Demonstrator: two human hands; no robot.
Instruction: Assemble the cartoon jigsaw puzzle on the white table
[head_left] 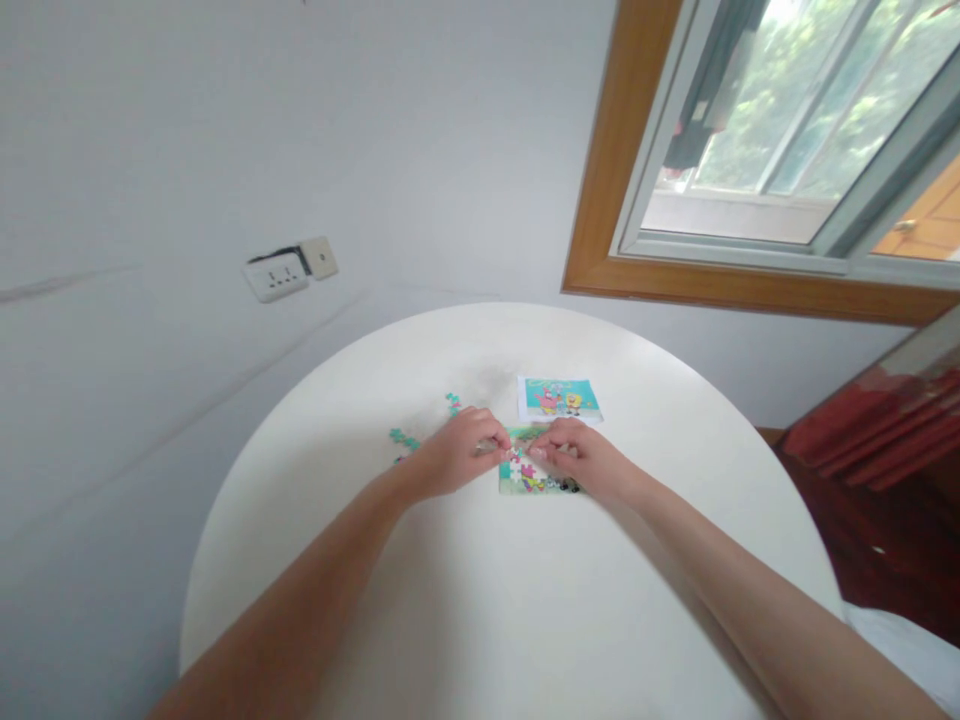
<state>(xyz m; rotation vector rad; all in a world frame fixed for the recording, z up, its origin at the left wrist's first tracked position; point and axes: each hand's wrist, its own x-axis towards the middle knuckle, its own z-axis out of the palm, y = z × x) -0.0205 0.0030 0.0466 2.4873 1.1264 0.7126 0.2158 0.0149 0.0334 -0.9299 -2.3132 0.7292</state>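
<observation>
A partly filled jigsaw puzzle (pixel 529 474) lies on the white round table, with teal, pink and white areas showing. My left hand (pixel 466 450) reaches over its left edge, thumb and index finger closed on a small puzzle piece (pixel 515 455). From the other side, my right hand (pixel 576 455) rests on the puzzle's right part with its fingers curled together. Whatever those right fingertips may hold is too small to make out. Both hands cover parts of the puzzle. Just behind it lies a picture card (pixel 562 399) showing a pink and a yellow cartoon figure.
Loose teal puzzle pieces (pixel 405 438) lie left of my left hand, and more pieces (pixel 453 402) lie behind it. The white table (pixel 480 610) has a rounded far edge close to the wall. A wall socket (pixel 277 276) and a wood-framed window (pixel 750 268) are beyond.
</observation>
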